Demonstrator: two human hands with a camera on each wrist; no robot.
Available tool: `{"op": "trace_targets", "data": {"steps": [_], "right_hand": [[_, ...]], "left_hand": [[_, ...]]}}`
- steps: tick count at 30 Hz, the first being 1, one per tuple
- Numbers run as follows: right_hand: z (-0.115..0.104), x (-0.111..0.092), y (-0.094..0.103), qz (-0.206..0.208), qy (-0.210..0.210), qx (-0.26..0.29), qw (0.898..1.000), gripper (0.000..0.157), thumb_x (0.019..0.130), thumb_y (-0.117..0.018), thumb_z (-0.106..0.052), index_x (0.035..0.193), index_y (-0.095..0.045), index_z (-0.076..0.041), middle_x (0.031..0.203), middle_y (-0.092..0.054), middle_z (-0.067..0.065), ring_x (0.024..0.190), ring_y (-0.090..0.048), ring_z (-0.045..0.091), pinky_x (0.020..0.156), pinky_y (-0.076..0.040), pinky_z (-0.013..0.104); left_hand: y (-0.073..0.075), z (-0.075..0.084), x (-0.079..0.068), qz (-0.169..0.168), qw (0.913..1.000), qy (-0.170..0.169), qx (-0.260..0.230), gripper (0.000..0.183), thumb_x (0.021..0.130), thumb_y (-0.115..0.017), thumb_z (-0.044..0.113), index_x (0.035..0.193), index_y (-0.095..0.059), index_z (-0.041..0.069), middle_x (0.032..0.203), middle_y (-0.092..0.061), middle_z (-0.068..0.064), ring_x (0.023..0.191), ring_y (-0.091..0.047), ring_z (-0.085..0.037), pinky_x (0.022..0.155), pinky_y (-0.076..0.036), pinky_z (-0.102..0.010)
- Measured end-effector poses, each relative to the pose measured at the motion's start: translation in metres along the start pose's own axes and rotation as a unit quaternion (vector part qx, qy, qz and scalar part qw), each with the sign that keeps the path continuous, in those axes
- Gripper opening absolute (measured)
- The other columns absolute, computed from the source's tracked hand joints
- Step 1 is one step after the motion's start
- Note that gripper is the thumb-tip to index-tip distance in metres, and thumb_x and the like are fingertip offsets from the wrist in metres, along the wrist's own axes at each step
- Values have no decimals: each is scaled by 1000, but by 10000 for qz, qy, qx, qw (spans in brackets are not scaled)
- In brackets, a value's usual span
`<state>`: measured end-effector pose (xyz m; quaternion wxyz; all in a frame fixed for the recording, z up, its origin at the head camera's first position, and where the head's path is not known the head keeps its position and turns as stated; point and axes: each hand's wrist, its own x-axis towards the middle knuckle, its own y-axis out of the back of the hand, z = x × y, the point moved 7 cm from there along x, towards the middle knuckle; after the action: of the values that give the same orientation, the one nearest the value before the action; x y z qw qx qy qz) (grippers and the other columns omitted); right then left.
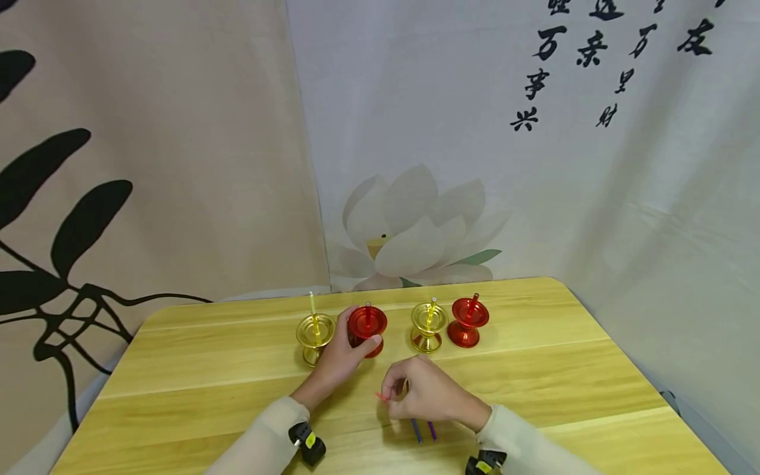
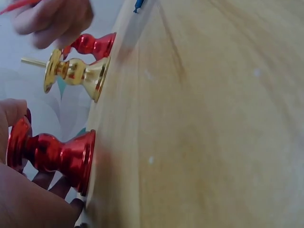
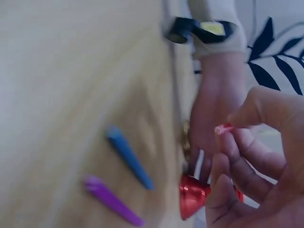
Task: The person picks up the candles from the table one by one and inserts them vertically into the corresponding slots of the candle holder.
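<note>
My left hand (image 1: 340, 353) grips a shiny red candle holder (image 1: 367, 322) from its left side, thumb in front and fingers behind. The holder stands upright on the table, a short post rising from its dish. Between thumb and fingertips, my right hand (image 1: 429, 390) pinches a thin red candle (image 3: 223, 128), mostly hidden by the fingers. It is nearer to me than the red holder and apart from it. Below the right hand, a blue candle (image 3: 129, 158) and a purple candle (image 3: 113, 201) lie on the table.
Left of the left hand stands a gold candle holder (image 1: 308, 333) bearing a pale yellow candle (image 1: 313, 305). Another gold holder (image 1: 426, 339) and a second red holder (image 1: 465, 334) stand to the right. A printed curtain hangs behind the wooden table (image 1: 564, 396).
</note>
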<state>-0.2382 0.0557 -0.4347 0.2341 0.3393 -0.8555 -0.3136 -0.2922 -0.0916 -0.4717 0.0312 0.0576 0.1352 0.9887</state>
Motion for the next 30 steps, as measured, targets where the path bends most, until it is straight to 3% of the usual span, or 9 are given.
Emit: {"op": "trace_targets", "data": {"steps": [8,15,23,30], "right_hand": [[7,25,29,522,-293,546,9967,12,77,-71,-6,79,-70,-18,73,-66,-11,68,-61,7,62,-54,25],[11,48,47,1131,-353,637,9909,8,79,-74,-4,82,-71,-12,77,-67,-6,72,-64,11,66,-55,26],[13,67,64,2008,-448,891,9745,8,81,-77,-6,88,-74,-10,83,-72,0,76,-69,15,67,-57,27],[10,77,75,2560,-347,868,9621,7,84,-77,-11,90,-75,-13,88,-73,-5,76,-69,10,69,-57,27]], "left_hand": [[1,-1,-1,61,10000,-24,40,78,92,-71,30,152,-25,15,140,-49,-18,128,-49,-31,105,-40,-50],[0,-1,0,-79,9999,-88,-34,75,93,-69,27,151,-24,13,140,-49,-17,128,-49,-31,104,-42,-49],[0,1,-1,-177,9998,37,-123,82,91,-71,35,153,-21,14,142,-48,-12,129,-49,-27,106,-39,-46],[-1,0,-1,-194,9996,34,-185,78,92,-70,31,152,-22,19,139,-51,-11,127,-51,-27,105,-41,-47]]}}
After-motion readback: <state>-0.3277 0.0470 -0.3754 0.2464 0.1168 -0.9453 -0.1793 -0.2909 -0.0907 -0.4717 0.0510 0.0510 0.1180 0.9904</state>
